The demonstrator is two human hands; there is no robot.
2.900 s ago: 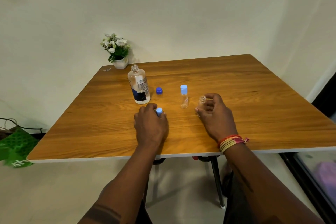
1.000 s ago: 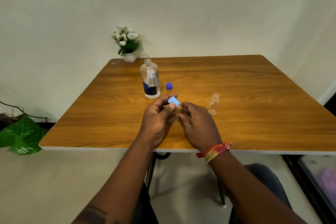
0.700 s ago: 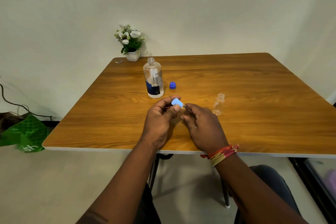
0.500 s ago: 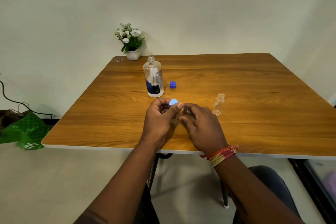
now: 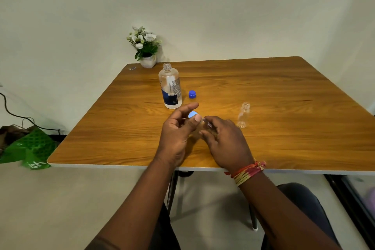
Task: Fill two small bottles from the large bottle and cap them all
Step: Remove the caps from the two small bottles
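Note:
The large clear bottle (image 5: 170,87) with a blue-and-white label stands uncapped at the back left of the wooden table (image 5: 263,91). Its dark blue cap (image 5: 192,94) lies just to its right. A small clear bottle (image 5: 243,115) stands open and uncapped to the right of my hands. My left hand (image 5: 178,132) pinches a light blue cap (image 5: 192,114) between thumb and fingers. My right hand (image 5: 225,144) grips the other small bottle (image 5: 204,123), mostly hidden by my fingers. Cap and bottle neck meet between the two hands, above the table near its front edge.
A small white pot of white flowers (image 5: 146,46) stands at the table's back left corner, against the wall. A green bag (image 5: 30,150) and a black cable lie on the floor to the left. A dark frame runs along the floor at the right.
Earlier both small bottles stood on the table, one of them capped. Now my hands hold one small bottle and the light blue cap together. In the last second my left fingers have turned around the cap.

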